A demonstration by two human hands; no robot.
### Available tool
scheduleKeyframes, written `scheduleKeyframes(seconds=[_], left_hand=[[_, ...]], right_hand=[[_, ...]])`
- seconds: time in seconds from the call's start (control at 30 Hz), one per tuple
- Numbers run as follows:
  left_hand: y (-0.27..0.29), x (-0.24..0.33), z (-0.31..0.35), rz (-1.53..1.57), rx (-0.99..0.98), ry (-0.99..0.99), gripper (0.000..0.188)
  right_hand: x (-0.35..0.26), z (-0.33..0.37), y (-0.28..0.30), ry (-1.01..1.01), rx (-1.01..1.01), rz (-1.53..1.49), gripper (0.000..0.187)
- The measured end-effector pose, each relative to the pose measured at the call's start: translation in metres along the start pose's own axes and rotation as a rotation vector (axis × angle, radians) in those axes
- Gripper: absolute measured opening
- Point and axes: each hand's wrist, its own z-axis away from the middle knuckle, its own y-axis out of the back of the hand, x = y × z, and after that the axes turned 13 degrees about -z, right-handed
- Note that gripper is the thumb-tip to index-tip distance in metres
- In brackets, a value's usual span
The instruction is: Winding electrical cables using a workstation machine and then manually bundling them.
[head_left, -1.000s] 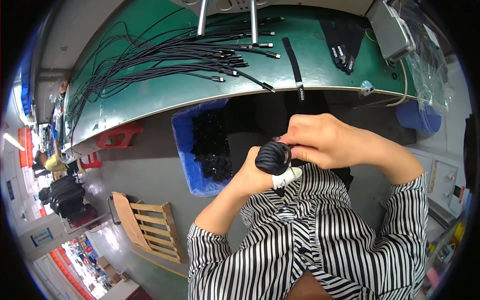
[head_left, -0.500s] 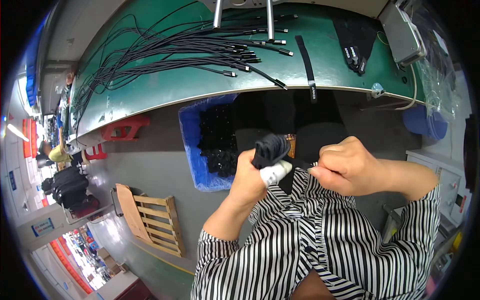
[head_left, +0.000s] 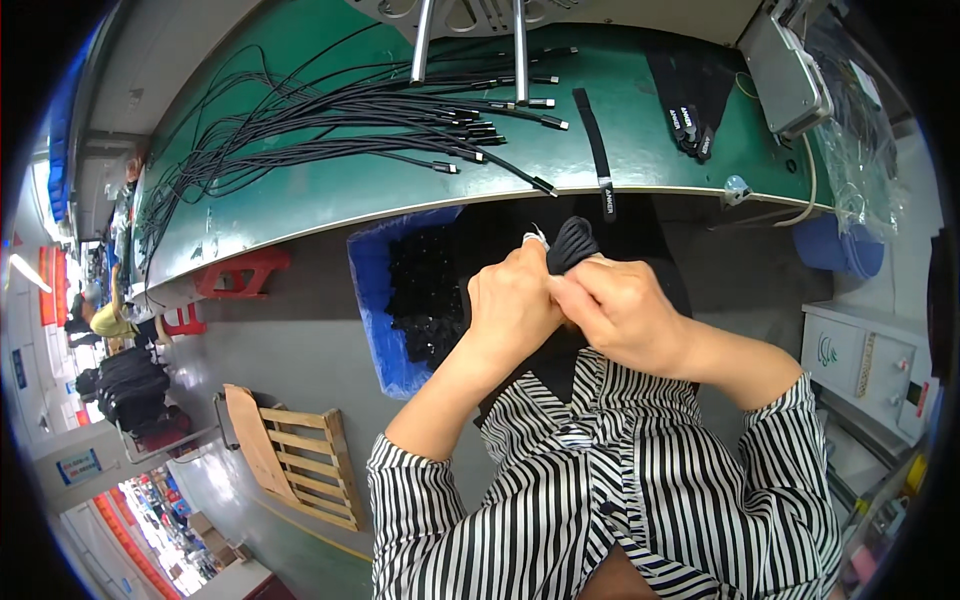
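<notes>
Head view: coiled black cable sits between the two hands, near the front edge of the green bench; left hand and right hand are closed on its lower end, fingertip contact partly hidden.

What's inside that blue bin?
Inside the blue bin is a heap of small black items, too small here to identify. Whatever lies beneath its top layer is covered.
</notes>
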Motion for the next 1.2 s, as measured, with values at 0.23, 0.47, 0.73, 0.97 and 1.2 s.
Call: scheduleKeyframes(seconds=[0.23,0.47,0.73,0.97,1.2], left_hand=[[-0.004,0.001,0.004,0.071,-0.063,-0.025,0.027],[-0.018,0.004,0.013,-0.016,0.239,-0.125,0.024],[-0.025,-0.007,0.011,-0.185,0.493,-0.242,0.026],[-0.002,0.006,0.007,0.467,-0.163,0.212,0.031],[-0.001,0.006,0.014,0.906,-0.559,0.381,0.036]], right_hand=[[0.003,-0.014,0.036,0.269,-0.147,0.262,0.041],[0.019,-0.015,0.022,0.062,-0.164,-0.238,0.019],[0.018,-0.008,0.001,-0.663,0.044,-0.844,0.009],[0.024,-0.002,0.008,-0.245,0.014,-0.514,0.044],[0.02,-0.004,0.001,-0.253,0.003,-0.519,0.034]])
